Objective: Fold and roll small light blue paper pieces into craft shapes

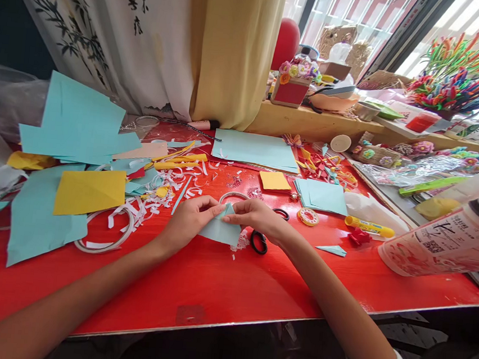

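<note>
A small sheet of light blue paper (pixel 222 232) is pinched between both my hands above the red table. My left hand (pixel 193 217) grips its left side, thumb on top. On the other side, my right hand (pixel 254 215) holds the upper edge with thumb and fingers closed. A part of the paper stands up between my thumbs, as if folded. Black-handled scissors (pixel 259 242) lie just under my right hand, their blades partly hidden. Behind my hands rests a white ring (pixel 234 196), partly covered by them.
Blue sheets (pixel 50 212), a yellow sheet (pixel 89 193) and paper scraps (pixel 170 190) cover the left. Stacks of blue paper (pixel 322 196) and yellow paper (pixel 274 181), a tape roll (pixel 307 216), a glue stick (pixel 369 226) and a large cup (pixel 445 239) stand right.
</note>
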A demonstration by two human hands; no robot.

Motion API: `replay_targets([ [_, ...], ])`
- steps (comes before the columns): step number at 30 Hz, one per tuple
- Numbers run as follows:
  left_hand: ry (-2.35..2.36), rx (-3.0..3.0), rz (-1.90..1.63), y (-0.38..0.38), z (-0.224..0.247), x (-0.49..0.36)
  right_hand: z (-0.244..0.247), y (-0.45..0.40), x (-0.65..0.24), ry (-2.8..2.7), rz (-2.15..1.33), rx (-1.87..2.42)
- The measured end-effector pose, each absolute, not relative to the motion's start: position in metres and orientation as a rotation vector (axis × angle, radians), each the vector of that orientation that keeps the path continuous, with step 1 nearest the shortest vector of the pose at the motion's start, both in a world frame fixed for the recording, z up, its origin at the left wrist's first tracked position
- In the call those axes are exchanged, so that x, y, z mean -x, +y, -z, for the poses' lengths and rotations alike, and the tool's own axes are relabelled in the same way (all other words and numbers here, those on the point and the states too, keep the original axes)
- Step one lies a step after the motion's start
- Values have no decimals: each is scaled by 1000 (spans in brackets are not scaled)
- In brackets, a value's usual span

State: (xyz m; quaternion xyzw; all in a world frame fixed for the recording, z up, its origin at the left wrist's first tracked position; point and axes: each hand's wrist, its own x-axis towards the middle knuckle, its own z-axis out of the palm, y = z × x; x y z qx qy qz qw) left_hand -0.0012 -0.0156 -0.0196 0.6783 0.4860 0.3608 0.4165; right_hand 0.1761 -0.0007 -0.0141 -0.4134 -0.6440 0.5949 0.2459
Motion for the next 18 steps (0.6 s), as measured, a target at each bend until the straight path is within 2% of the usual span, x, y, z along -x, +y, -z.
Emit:
replay_targets([
  [11, 1244, -1818, -847, -15, 16, 3, 10, -8, -168, -2084, -1356, 1190],
  [18, 1274, -1741, -850, -14, 14, 2, 11, -7, -168, -2116, -1330, 1128],
])
